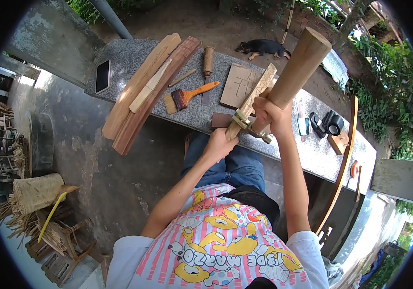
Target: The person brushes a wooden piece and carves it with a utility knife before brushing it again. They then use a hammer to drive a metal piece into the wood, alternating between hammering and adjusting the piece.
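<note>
My right hand (275, 111) is closed around a pale round wooden mallet (303, 65), its thick end raised up and to the right. Below that hand sits a brass-coloured clamp (241, 120), across a wooden strip (259, 89) with crisscross lines cut in it. My left hand (222, 144) grips the near end of this strip, just under the clamp. Beside the strip lies a flat wooden block (239, 85) with dark lines drawn on it. A small brown block (221, 120) rests at the counter's edge, close to my left hand.
On the speckled stone counter (124, 50) lie long curved wood pieces (156, 91), a brush (187, 96), a wooden-handled chisel (208, 62), a pencil-like stick (182, 77) and a phone (102, 76). Black objects (329, 124) and a long curved strip (348, 149) are right. A dog (263, 48) lies beyond.
</note>
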Motion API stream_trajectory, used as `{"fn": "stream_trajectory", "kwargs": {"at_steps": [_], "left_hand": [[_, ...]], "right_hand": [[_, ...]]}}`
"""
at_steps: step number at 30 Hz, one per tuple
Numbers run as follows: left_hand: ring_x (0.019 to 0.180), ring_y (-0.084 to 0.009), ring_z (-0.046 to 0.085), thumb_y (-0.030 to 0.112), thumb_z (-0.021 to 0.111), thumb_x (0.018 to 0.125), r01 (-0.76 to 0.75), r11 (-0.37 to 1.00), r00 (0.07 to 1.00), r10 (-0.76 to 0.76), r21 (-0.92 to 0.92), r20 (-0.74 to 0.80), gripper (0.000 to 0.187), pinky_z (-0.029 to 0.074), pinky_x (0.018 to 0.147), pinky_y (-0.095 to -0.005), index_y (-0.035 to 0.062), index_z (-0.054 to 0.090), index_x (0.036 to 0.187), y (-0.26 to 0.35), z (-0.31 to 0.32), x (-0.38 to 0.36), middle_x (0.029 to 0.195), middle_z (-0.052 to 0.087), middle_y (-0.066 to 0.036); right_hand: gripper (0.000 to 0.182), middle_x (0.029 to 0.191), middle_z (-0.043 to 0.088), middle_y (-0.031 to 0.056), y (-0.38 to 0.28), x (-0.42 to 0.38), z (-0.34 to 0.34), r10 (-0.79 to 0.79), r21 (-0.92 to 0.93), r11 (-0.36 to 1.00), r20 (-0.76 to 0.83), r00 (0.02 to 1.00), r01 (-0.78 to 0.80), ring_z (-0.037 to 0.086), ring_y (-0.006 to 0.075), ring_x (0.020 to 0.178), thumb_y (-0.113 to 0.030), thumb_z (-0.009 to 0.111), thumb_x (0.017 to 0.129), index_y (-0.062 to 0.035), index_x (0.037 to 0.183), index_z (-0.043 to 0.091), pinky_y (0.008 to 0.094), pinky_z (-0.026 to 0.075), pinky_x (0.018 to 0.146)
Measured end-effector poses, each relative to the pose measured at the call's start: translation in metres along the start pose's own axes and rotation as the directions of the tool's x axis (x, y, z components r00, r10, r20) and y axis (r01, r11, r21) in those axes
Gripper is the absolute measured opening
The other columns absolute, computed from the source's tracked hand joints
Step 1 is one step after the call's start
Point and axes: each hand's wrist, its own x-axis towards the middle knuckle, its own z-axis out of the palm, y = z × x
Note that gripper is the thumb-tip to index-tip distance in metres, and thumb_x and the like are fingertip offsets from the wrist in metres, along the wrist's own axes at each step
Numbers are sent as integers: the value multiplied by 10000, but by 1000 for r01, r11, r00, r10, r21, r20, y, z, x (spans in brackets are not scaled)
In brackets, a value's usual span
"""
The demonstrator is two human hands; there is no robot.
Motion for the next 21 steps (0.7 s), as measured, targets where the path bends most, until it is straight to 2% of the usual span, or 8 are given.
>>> {"fn": "stream_trajectory", "kwargs": {"at_steps": [3,5,6,8,9,11,21], "left_hand": [[396,-145,537,122,652,814,-12,998,1000,13,56,-20,187,414,374,-319,-9,565,713,-5,3,3,520,555,-61],[392,-133,520,108,645,825,-16,1000,1000,16,-14,5,172,396,364,-307,-2,563,721,-6,3,2,528,551,-57],[392,-133,520,108,645,825,-16,1000,1000,16,-16,6,172,396,364,-307,-2,563,721,-6,3,2,528,551,-57],[371,-63,415,79,621,888,41,991,995,-29,-128,95,160,304,330,-248,17,509,793,0,1,0,562,502,-41],[371,-63,415,79,621,888,41,991,995,-30,-127,92,160,304,330,-248,17,509,793,1,0,0,562,502,-41],[373,-52,384,81,627,906,123,963,982,-83,-242,171,169,285,332,-236,30,495,813,2,-1,0,560,471,-24],[401,-31,366,140,674,913,145,942,963,-64,-304,262,249,282,357,-227,79,465,792,1,-5,-1,554,420,31]], "right_hand": [[109,530,531,30,3,-8,-5,-7,98,995,-24,1000,9,482,99,434,-56,662,747,5,701,584,257,350,418],[151,547,466,44,4,-11,-5,-31,-40,999,34,999,32,419,113,470,-56,637,775,8,708,518,259,323,430],[151,547,466,44,4,-12,-6,-30,-42,999,33,999,31,419,113,470,-56,637,775,8,708,518,259,323,430],[148,544,477,48,5,-12,-6,-25,-108,994,42,999,30,427,116,463,-55,646,772,15,706,535,264,320,427],[148,544,477,48,4,-12,-5,-25,-106,994,44,999,30,427,116,463,-55,646,772,15,706,535,264,320,427],[140,546,496,53,3,-14,-2,-12,-71,997,28,1000,14,432,117,451,-53,655,764,20,704,552,267,318,424],[139,575,540,59,6,-18,-3,-17,-146,989,22,1000,20,465,110,461,-61,670,769,13,707,570,256,349,441]]}}
